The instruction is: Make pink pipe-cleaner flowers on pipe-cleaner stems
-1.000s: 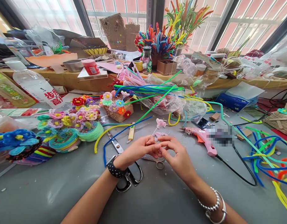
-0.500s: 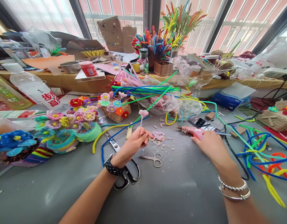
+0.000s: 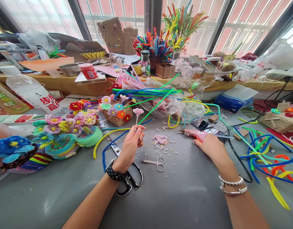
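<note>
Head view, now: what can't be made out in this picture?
All in the head view:
- Glue gun: handle, hidden by the right hand.
- Pink flower: stem's lower end, hidden in the left hand.
- Large scissors: middle part, behind the left hand and wrist.
- Green bottle: left end, cut off by the edge.
- Red jar: label, too small.

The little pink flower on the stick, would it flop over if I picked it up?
The pink flower probably wouldn't flop: its thin stem stands straight above the left hand. It's likely light, being so small and fuzzy. Its soft-looking petals might squash if pinched.
</note>
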`<control>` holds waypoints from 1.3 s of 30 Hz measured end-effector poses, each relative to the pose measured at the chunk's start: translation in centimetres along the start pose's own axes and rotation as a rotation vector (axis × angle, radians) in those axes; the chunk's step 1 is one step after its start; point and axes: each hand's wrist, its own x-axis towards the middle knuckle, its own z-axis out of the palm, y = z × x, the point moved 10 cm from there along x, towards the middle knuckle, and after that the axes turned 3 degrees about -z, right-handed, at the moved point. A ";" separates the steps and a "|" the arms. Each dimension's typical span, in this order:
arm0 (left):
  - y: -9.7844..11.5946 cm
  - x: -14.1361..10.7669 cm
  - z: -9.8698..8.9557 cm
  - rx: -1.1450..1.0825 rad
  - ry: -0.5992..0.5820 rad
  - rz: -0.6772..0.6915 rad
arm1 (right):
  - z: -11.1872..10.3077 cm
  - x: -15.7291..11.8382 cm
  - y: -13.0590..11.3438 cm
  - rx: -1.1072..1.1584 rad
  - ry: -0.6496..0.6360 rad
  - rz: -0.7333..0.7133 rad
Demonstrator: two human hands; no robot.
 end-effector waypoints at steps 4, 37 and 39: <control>-0.5 0.1 0.1 -0.060 -0.028 -0.039 | -0.6 -0.1 0.6 -0.032 0.037 0.063; -0.9 -1.3 4.0 0.221 -0.374 -0.020 | -7.8 -3.4 -4.0 0.627 0.281 -0.036; -1.1 -1.3 4.1 0.246 -0.402 -0.010 | -8.1 -3.7 -4.3 0.644 0.307 -0.050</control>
